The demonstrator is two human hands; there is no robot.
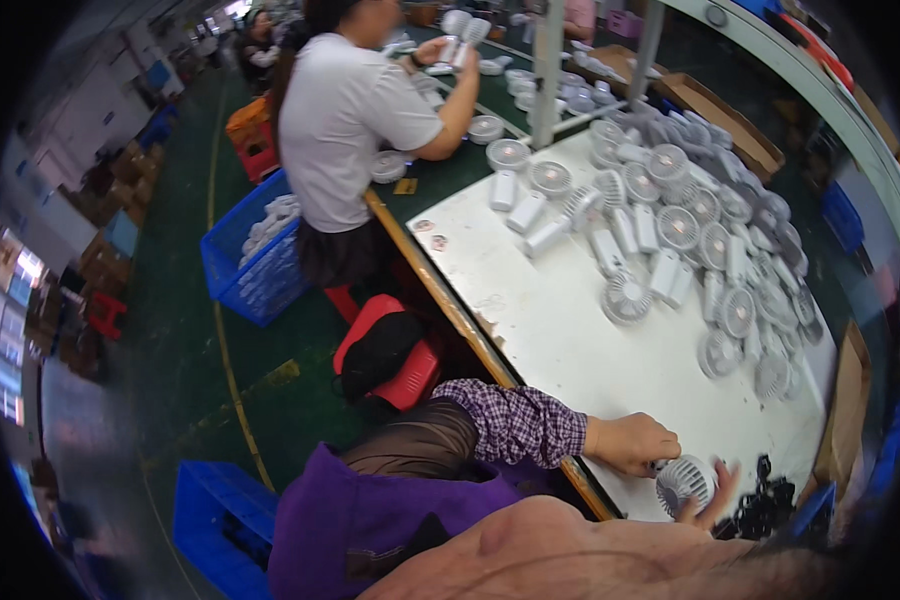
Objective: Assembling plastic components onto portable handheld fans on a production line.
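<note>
Small grey-white fan [683,482], lower right of frame. My left hand [634,444] curls closed at its edge; I cannot tell what it grips. My right hand [716,499], fingers spread, is opposite.

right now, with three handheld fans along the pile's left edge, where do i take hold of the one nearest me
Probably by its white handle, bringing the grip in from the near left over the white tabletop. The handle points outward onto bare surface, while its round caged head lies crowded beside a neighbouring fan.
</note>
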